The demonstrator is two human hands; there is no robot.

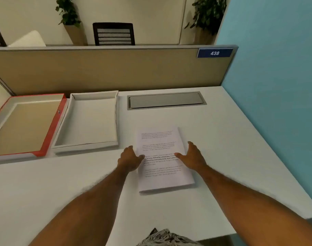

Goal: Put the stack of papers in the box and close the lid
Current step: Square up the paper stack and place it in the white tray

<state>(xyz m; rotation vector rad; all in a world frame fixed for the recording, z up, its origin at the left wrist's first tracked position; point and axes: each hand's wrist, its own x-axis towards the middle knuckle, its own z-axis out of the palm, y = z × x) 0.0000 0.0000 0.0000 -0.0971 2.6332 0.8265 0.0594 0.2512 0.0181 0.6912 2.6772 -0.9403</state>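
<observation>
Where the white desk (pixel 222 139) lay barest, near its middle: one stack of papers (pixel 162 157), flat, printed side up, four blocks of text on the top sheet, long edges running away from the person. To the left of the stack, just apart: one box (pixel 86 121), shallow, white, open and empty, set against the partition (pixel 107 71). Touching the box's left wall: one lid (pixel 25 125), turned inside up, red at the rim, tan within.

Two hands, one at each long edge of the stack. Left hand (pixel 130 159) at the left edge, thumb laid over onto the top sheet, fingers spread loosely and curled down beside the edge. Right hand (pixel 191 158) at the right edge, thumb likewise resting on the page, fingers extended forward along the side. Both hands open, touching the stack but not closed around it; stack not lifted off the desk. Forearms bare, reaching in from the lower corners and converging on the paper.

Behind the stack: one grey cable hatch (pixel 166 101), shut, flush in the desk. On the partition's upper right: one blue plate (pixel 214 53) reading 438. Beyond the partition: two potted plants (pixel 68 13) and one dark chair back (pixel 114 34).
</observation>
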